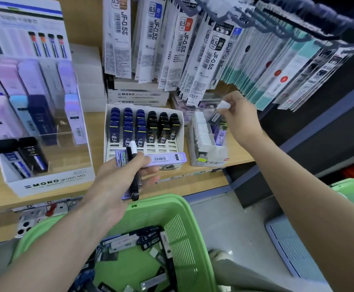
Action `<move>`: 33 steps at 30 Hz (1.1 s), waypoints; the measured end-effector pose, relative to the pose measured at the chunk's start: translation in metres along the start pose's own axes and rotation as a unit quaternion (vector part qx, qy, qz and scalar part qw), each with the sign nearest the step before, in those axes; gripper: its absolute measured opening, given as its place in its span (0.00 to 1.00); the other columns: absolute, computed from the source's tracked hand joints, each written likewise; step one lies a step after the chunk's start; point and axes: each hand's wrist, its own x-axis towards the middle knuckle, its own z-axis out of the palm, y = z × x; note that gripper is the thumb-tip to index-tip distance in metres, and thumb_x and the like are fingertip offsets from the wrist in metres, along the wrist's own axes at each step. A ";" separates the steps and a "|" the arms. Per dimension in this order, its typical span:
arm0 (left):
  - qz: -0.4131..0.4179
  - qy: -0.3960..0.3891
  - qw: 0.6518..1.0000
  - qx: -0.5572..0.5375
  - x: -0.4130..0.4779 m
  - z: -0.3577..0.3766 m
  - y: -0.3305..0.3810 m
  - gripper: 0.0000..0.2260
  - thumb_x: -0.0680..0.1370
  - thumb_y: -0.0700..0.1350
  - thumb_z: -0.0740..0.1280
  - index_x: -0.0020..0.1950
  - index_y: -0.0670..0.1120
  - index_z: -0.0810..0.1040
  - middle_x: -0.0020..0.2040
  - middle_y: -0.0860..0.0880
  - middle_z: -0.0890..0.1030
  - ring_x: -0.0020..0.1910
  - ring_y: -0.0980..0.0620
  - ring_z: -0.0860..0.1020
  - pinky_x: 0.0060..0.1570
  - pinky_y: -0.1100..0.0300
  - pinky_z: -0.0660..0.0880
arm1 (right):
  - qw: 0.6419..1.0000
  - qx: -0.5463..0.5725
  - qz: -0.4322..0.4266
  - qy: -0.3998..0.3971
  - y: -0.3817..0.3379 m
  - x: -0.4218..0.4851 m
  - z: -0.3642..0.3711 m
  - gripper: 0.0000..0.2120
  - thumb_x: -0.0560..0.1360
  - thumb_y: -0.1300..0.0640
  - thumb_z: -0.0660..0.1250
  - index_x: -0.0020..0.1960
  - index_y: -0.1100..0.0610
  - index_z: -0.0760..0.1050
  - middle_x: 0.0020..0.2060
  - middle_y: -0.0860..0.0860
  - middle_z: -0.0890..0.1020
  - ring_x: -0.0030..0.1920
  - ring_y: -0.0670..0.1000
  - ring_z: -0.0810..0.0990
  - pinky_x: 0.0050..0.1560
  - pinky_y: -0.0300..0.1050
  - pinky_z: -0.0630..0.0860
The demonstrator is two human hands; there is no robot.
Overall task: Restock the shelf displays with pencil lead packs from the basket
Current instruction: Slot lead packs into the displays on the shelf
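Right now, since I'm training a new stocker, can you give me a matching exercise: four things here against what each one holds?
Things: 1 left hand; 2 right hand; 3 basket; 4 white tray.
States: A loose packs lie in it; B pinches a white-capped case; C grips purple packs; D filled with blue cases and black cases.
Pairs: 1-C; 2-B; 3-A; 4-D.

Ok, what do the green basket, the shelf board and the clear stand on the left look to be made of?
Green basket: moulded plastic, fairly matte, going by its slotted walls and even colour. Shelf board: light wood look with faint grain, probably laminate, smooth. Clear stand: see-through glossy plastic, perhaps acrylic; packs show through it.
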 end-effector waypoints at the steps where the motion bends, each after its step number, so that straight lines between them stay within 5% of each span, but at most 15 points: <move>1: -0.002 0.000 1.000 0.000 0.001 0.001 0.000 0.04 0.75 0.37 0.69 0.48 0.42 0.76 0.32 0.46 0.84 0.30 0.52 0.83 0.42 0.56 0.81 | 1.000 -0.011 0.003 0.000 0.000 0.003 0.003 0.07 0.78 0.59 0.63 0.56 0.57 0.73 0.46 0.53 0.78 0.47 0.53 0.76 0.48 0.48 0.74; 5: -0.004 0.002 1.000 0.001 0.006 0.002 -0.002 0.03 0.75 0.38 0.69 0.47 0.42 0.76 0.32 0.47 0.84 0.31 0.52 0.83 0.46 0.56 0.78 | 0.999 -0.037 -0.001 -0.023 0.003 0.011 0.015 0.08 0.79 0.59 0.61 0.57 0.58 0.74 0.49 0.57 0.79 0.53 0.57 0.75 0.50 0.47 0.71; 9: -0.009 -0.007 1.000 -0.011 0.009 0.002 -0.005 0.02 0.75 0.37 0.69 0.45 0.40 0.77 0.34 0.46 0.84 0.32 0.52 0.83 0.35 0.59 0.81 | 0.999 -0.042 -0.011 -0.027 0.005 0.019 0.014 0.08 0.78 0.60 0.63 0.56 0.59 0.75 0.48 0.54 0.77 0.55 0.57 0.74 0.56 0.51 0.70; 17: -0.018 -0.008 1.000 -0.012 0.013 0.005 -0.010 0.03 0.74 0.36 0.69 0.45 0.41 0.77 0.36 0.43 0.85 0.32 0.51 0.83 0.35 0.57 0.80 | 0.987 -0.122 -0.061 -0.083 0.009 0.019 0.011 0.04 0.74 0.58 0.69 0.48 0.54 0.80 0.50 0.51 0.81 0.56 0.54 0.71 0.60 0.54 0.67; 29: -0.016 -0.011 1.000 -0.014 0.014 0.006 -0.013 0.06 0.73 0.36 0.70 0.48 0.41 0.78 0.34 0.47 0.84 0.30 0.54 0.82 0.30 0.62 0.80 | 0.969 -0.234 -0.075 -0.013 0.005 0.017 0.026 0.10 0.76 0.56 0.66 0.57 0.53 0.74 0.49 0.49 0.81 0.57 0.53 0.71 0.54 0.46 0.61; 33: -0.007 -0.010 1.000 -0.016 0.014 0.004 -0.015 0.06 0.73 0.37 0.71 0.47 0.40 0.78 0.33 0.48 0.84 0.29 0.55 0.81 0.27 0.64 0.78 | 0.987 -0.141 -0.055 0.054 -0.014 0.000 0.017 0.10 0.79 0.58 0.59 0.59 0.56 0.72 0.51 0.52 0.80 0.54 0.54 0.74 0.54 0.49 0.69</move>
